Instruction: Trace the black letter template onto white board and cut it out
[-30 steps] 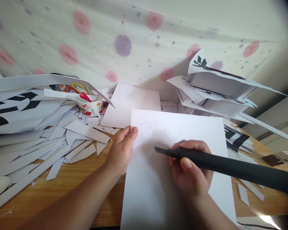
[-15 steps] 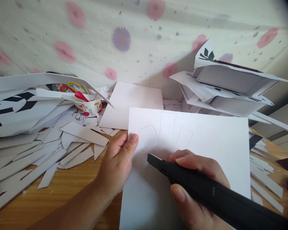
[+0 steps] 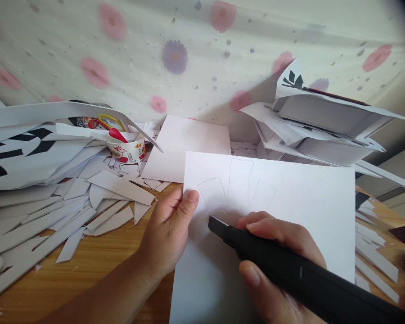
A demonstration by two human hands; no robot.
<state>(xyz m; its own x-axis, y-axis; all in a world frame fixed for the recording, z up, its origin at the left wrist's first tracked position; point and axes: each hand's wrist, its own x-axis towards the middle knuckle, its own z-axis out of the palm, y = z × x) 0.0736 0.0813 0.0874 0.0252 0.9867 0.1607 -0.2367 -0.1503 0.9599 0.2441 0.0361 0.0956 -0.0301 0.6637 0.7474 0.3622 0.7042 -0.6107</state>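
On the left, loose flat white board offcuts lie strewn over the light-brown wooden table. Just beside them, my left hand pinches the left edge of a flat white rectangular board, thumb on its face, fingers round behind, forearm slanting up from the lower left. The board lies tilted before me, with thin fan-like outlines near its top. By the lower end of the leftmost one sits the flat dark tip of a thick black rod-shaped tool; whether it touches the board, I can't tell from this angle. My right hand clasps the handle, thumb below and fingers above, with the tool sloping down to the right. I judge the step in hand to be working along these lines; the next move calls for a firm left grip and light, even pressure through the right wrist.
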